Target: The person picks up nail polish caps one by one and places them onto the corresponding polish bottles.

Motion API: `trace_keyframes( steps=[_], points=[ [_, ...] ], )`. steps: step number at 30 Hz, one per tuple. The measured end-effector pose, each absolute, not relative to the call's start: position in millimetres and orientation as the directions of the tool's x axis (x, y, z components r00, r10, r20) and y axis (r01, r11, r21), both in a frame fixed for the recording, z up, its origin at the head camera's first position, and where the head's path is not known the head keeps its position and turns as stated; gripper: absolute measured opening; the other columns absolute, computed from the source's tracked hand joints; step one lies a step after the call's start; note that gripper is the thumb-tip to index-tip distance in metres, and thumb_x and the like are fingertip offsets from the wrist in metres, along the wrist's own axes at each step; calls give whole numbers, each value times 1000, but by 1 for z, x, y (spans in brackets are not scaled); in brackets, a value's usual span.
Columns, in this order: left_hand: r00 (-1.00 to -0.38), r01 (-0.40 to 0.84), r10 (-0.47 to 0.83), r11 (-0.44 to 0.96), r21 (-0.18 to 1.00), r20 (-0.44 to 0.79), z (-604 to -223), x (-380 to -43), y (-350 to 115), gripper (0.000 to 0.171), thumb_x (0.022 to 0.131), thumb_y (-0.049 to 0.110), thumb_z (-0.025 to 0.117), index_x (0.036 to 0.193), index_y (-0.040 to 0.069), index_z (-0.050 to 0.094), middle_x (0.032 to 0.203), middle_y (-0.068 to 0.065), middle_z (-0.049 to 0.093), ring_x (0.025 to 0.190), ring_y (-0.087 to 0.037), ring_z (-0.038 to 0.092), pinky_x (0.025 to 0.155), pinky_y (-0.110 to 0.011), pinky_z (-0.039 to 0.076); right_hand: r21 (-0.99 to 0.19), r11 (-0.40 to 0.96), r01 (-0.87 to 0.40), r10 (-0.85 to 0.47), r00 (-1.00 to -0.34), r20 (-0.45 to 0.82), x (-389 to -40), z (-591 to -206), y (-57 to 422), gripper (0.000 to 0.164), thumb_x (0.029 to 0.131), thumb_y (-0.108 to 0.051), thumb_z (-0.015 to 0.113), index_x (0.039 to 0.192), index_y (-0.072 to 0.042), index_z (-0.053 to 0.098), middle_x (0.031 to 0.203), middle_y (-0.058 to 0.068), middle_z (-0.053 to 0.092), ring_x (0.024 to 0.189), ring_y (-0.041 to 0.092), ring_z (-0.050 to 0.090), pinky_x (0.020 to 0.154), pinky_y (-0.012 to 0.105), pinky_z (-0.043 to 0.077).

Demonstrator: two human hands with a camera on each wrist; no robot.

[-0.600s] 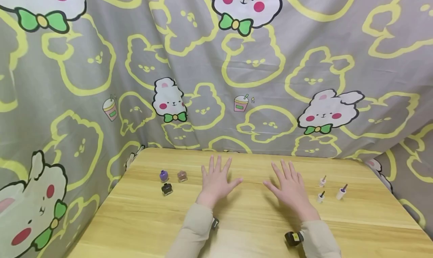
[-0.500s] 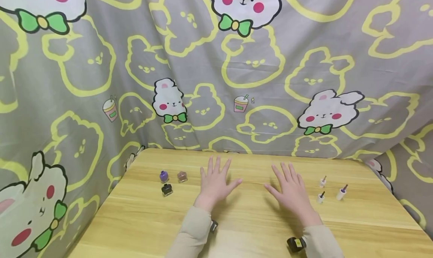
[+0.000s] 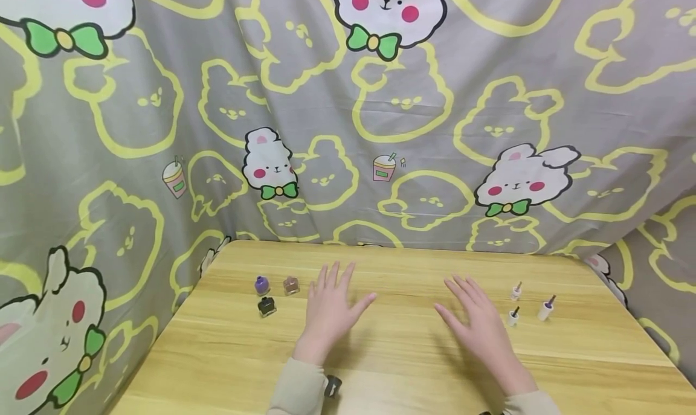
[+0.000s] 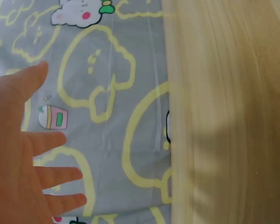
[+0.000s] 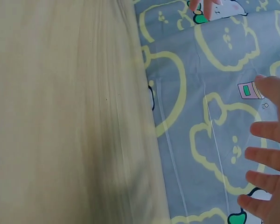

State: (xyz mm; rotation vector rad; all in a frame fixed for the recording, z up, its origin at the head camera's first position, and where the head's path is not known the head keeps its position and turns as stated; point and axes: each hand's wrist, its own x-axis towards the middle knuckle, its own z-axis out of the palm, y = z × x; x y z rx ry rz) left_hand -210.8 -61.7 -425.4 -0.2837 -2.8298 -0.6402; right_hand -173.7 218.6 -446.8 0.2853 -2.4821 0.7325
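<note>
Left hand [image 3: 328, 311], right hand [image 3: 486, 330] draw back, apart; fingers [image 4: 59, 176] spread, small brown glass bottle [image 3: 291, 286] leftward, cylindrical white brush-cap [image 3: 513, 319] rightward.

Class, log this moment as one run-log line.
left hand: empty; right hand: empty; on table, left: purple bottle, brown bottle, black bottle; right: three white brush caps, brushes up

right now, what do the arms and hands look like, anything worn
The left sleeve and right sleeve are plain beige. The left hand and right hand are bare. A small black device shows beside the left sleeve; by the right one, only a dark sliver, too little to tell.
</note>
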Motion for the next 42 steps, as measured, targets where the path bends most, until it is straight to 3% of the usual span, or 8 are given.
trace_keyframes(
  steps=[4, 7, 11, 15, 21, 27, 34, 42],
  points=[
    [-919, 270, 100, 864, 424, 382, -428, -208, -69, 75, 89, 67, 51, 147, 21, 42, 150, -14, 44, 140, -38, 38, 113, -61, 30, -491, 794, -357, -3, -811, 584, -165, -445, 221, 50, 86, -26, 74, 130, -9, 60, 136, 19, 57, 127, 43, 48, 102, 64, 37],
    [-881, 292, 53, 842, 453, 470, -431, -206, -75, 67, 89, 61, 57, 140, 18, 51, 140, -11, 55, 131, -33, 50, 109, -57, 37, -515, 772, -372, 48, -775, 631, -160, -447, 224, 45, 84, -17, 76, 126, -7, 63, 128, 16, 63, 120, 33, 54, 113, 35, 38],
    [-805, 326, -17, 822, 466, 594, -436, -207, -84, 51, 89, 50, 65, 125, 15, 63, 123, -7, 67, 116, -29, 61, 102, -54, 44, -540, 735, -410, 146, -682, 716, -158, -452, 230, 40, 76, -3, 78, 115, -3, 68, 112, 18, 70, 106, -1, 56, 98, -2, 27],
    [-700, 366, -82, 812, 454, 709, -441, -210, -95, 35, 86, 38, 73, 110, 12, 70, 106, -6, 73, 98, -26, 67, 91, -49, 50, -537, 703, -466, 229, -567, 791, -156, -459, 239, 36, 71, 5, 77, 107, 4, 69, 101, 18, 71, 100, -20, 48, 92, -1, 34],
    [-576, 433, -147, 779, 453, 804, -446, -213, -111, 23, 83, 24, 77, 97, 8, 71, 88, -8, 74, 76, -24, 67, 71, -39, 47, -568, 645, -512, 374, -437, 818, -157, -466, 251, 27, 73, 12, 73, 99, 10, 68, 102, -11, 68, 91, -14, 58, 88, 3, 44],
    [-512, 450, -235, 746, 490, 826, -451, -215, -127, 14, 82, 14, 76, 90, 5, 70, 76, -9, 72, 67, -24, 64, 71, -35, 40, -770, 493, -405, 582, -503, 638, -155, -473, 261, 24, 80, 10, 71, 104, 10, 65, 99, -11, 62, 92, -2, 58, 80, 6, 48],
    [-455, 468, -359, 682, 562, 815, -456, -216, -144, 7, 82, 4, 73, 89, 3, 70, 74, -9, 69, 69, -19, 59, 75, -30, 36, -908, 348, -235, 720, -553, 419, -157, -479, 269, 32, 85, -6, 73, 115, -7, 62, 105, -11, 57, 100, 0, 50, 78, 5, 44],
    [-533, 371, -582, 490, 788, 614, -463, -215, -167, 12, 91, 14, 68, 94, 3, 71, 77, -3, 67, 77, 1, 53, 80, -22, 40, -989, 138, -47, 720, -681, 133, -159, -486, 279, 53, 87, -17, 73, 133, -9, 47, 111, -16, 47, 105, -2, 43, 80, 2, 39]
  ],
)
